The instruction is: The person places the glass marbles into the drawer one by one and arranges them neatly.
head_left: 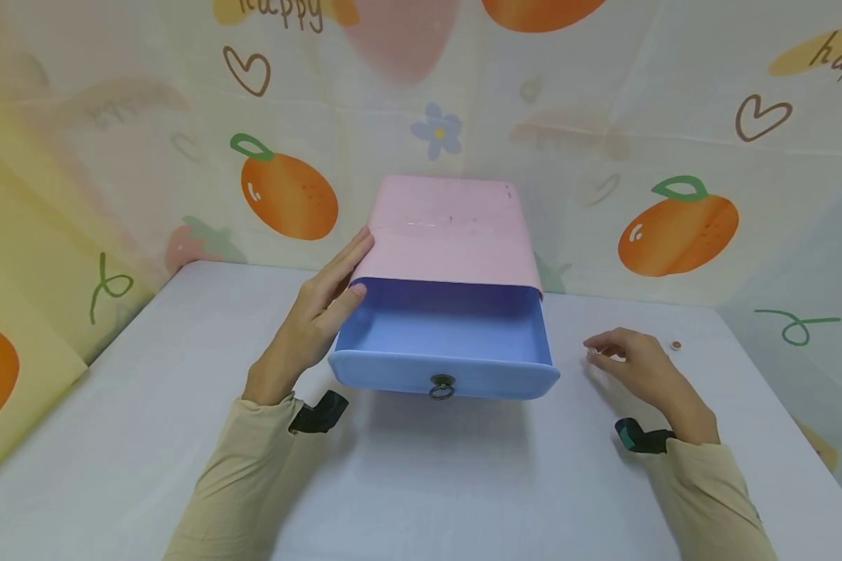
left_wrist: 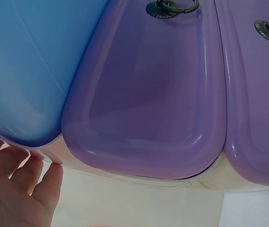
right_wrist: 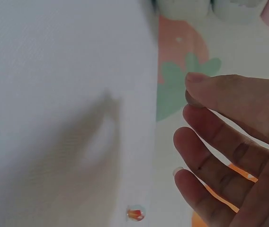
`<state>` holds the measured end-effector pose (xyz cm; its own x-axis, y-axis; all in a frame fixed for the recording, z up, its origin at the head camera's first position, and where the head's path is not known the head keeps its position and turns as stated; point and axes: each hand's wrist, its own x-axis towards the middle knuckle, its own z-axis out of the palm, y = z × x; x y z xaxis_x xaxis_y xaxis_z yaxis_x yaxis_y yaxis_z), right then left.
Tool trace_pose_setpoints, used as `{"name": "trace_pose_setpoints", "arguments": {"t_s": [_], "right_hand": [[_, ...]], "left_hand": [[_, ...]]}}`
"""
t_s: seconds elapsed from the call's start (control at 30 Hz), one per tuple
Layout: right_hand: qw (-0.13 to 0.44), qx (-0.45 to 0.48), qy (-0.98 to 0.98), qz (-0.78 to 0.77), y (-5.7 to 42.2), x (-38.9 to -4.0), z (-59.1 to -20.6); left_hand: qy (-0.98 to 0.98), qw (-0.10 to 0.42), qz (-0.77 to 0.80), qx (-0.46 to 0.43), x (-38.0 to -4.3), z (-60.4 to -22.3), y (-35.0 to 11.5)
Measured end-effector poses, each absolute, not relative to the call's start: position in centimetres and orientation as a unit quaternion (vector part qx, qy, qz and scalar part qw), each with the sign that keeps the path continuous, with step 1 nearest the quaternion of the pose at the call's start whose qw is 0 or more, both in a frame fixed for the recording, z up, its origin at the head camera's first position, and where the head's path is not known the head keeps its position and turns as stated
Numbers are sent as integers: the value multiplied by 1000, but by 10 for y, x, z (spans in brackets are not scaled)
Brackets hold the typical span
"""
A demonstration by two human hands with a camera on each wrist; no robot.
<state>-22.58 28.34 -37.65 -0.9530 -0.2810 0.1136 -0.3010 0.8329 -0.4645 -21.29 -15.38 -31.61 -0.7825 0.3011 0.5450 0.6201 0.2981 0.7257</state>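
Observation:
A pink drawer cabinet point(head_left: 456, 226) stands on the table with its blue top drawer point(head_left: 443, 374) pulled out, nothing showing inside. Fingers extended, my left hand point(head_left: 316, 319) rests against the cabinet's left side, the thumb at its front edge. In the left wrist view its fingertips touch the pink shell beside the blue drawer. To the right of the cabinet, my right hand point(head_left: 635, 366) pinches a small marble point(right_wrist: 192, 99) between thumb and index finger, mostly hidden by them. Another marble point(right_wrist: 136, 213), clear with orange-red inside, lies on the table beyond that hand.
Purple lower drawers point(left_wrist: 148, 94) with metal ring pulls sit closed below the blue one. A ring pull point(head_left: 442, 386) hangs on the open drawer's front. Behind the white table point(head_left: 449, 483) hangs a fruit-printed cloth point(head_left: 575, 156). Whitish rounded objects point(right_wrist: 184, 7) show at the right wrist view's top.

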Motion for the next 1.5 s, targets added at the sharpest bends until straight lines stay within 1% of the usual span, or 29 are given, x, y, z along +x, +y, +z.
{"name": "trace_pose_setpoints", "arguments": {"t_s": [0.4,0.67,1.03,1.5], "right_hand": [[60,179,-950,248,275,-217,-362],[66,186,-949,247,268,-213,-352],[57,165,-951,254,260,-206,-339],[97,191,-947,238,252,-197,-327]], "left_hand": [[-789,154,-517,-293,-212,-316,-153],[-791,155,-516,-290,-211,-316,-153],[-792,153,-515,-289,-211,-316,-153],[-790,159,-514,-294,-212,-318,-154]]}}
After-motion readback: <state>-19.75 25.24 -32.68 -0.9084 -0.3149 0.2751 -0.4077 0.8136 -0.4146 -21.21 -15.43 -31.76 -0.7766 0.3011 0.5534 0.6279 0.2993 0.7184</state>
